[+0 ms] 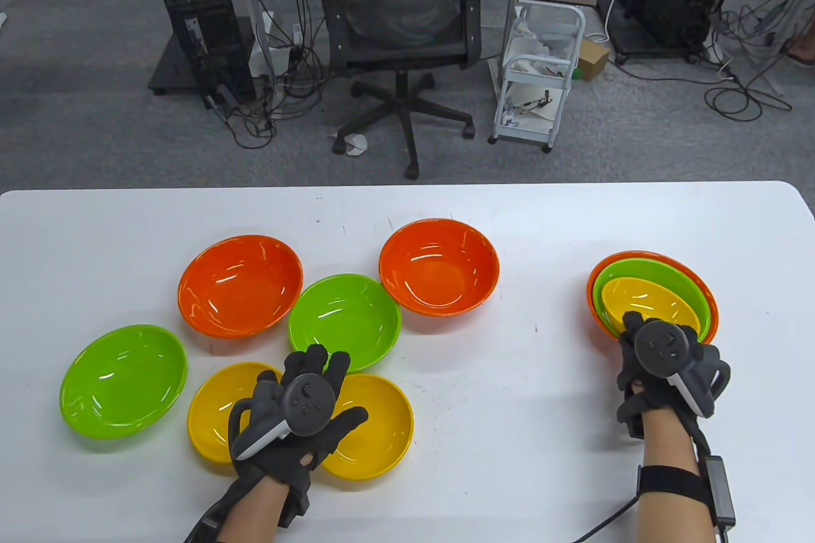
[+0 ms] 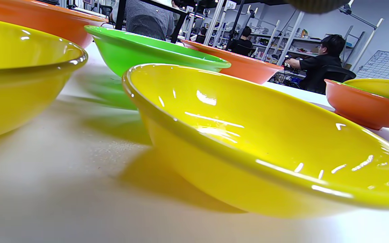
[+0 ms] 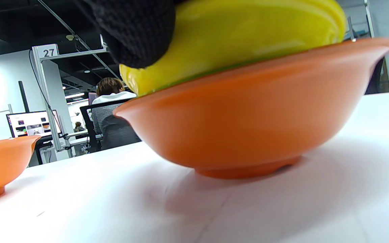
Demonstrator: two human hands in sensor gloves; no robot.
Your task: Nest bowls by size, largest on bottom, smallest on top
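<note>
A nested stack stands at the right: an orange bowl (image 1: 712, 307) at the bottom, a green bowl (image 1: 662, 272) in it, a yellow bowl (image 1: 649, 304) on top. My right hand (image 1: 633, 330) grips the yellow bowl's near rim, with one finger (image 3: 137, 30) over the rim; the yellow bowl (image 3: 248, 30) sits tilted above the orange bowl (image 3: 248, 128). My left hand (image 1: 334, 384) hovers with fingers spread over two loose yellow bowls, one on the left (image 1: 213, 409) and one on the right (image 1: 382, 428), and holds nothing. The right one fills the left wrist view (image 2: 248, 141).
Loose bowls lie on the white table (image 1: 509, 377): an orange bowl at the left (image 1: 240, 285), an orange bowl in the middle (image 1: 439, 275), a green bowl between them (image 1: 344, 320), and a green bowl at the far left (image 1: 124, 380). An office chair (image 1: 407, 27) stands beyond the table.
</note>
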